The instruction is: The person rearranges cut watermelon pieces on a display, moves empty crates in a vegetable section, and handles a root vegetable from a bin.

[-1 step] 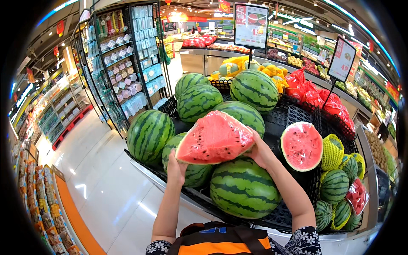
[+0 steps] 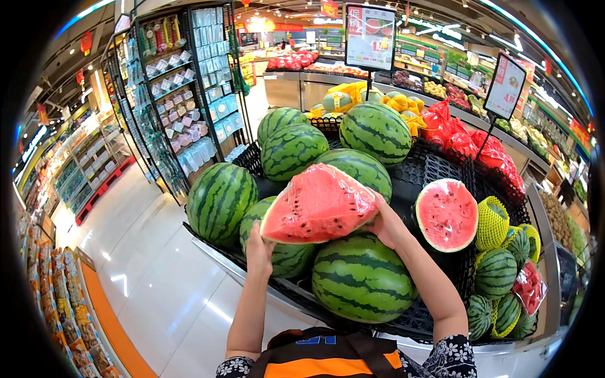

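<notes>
A large cut piece of watermelon point(image 2: 318, 208), its red flesh dotted with dark seeds and covered in clear film, is held up between my two hands. My left hand point(image 2: 259, 251) grips its left end, and my right hand point(image 2: 386, 225) grips the right end. Both hands are partly hidden by the piece. Beneath it lie whole striped watermelons, the nearest being a big one point(image 2: 362, 278) just below. More whole melons point(image 2: 222, 200) lie at the left and behind. A film-wrapped watermelon half point(image 2: 447, 215) rests cut face up, right of my right forearm.
Black mesh crates point(image 2: 435, 179) hold the fruit. At the right are small watermelons point(image 2: 495, 274), some in yellow foam nets, and a pack of cut red fruit point(image 2: 530, 288). Red bags point(image 2: 463, 142) and sign stands point(image 2: 370, 38) rise behind. A rack of small goods point(image 2: 183, 94) stands left.
</notes>
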Demonstrator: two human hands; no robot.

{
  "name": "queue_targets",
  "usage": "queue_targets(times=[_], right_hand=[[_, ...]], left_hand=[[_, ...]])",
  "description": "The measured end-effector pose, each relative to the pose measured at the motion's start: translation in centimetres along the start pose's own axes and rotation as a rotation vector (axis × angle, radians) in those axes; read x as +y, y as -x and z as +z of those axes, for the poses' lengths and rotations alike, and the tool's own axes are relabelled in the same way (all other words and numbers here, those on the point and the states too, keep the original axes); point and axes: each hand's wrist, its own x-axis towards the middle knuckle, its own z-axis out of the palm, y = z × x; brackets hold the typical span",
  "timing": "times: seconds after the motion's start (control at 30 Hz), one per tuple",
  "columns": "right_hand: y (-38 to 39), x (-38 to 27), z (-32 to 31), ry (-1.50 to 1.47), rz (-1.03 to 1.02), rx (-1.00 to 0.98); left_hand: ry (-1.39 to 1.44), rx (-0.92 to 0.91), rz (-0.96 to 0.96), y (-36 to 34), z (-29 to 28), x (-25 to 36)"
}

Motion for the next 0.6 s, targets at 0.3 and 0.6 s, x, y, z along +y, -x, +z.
queue_targets(times=[0.3, 0.6], right_hand=[[1.6, -0.2, -0.7, 0.087, 0.009, 0.203], [-0.9, -2.1, 3.2, 0.294, -0.022, 0.432]], left_hand=[[-0.138, -0.207, -0.051, 0.2, -1.5, 1.6], [0.014, -0.281, -0.176, 1.8, -2.0, 0.9]])
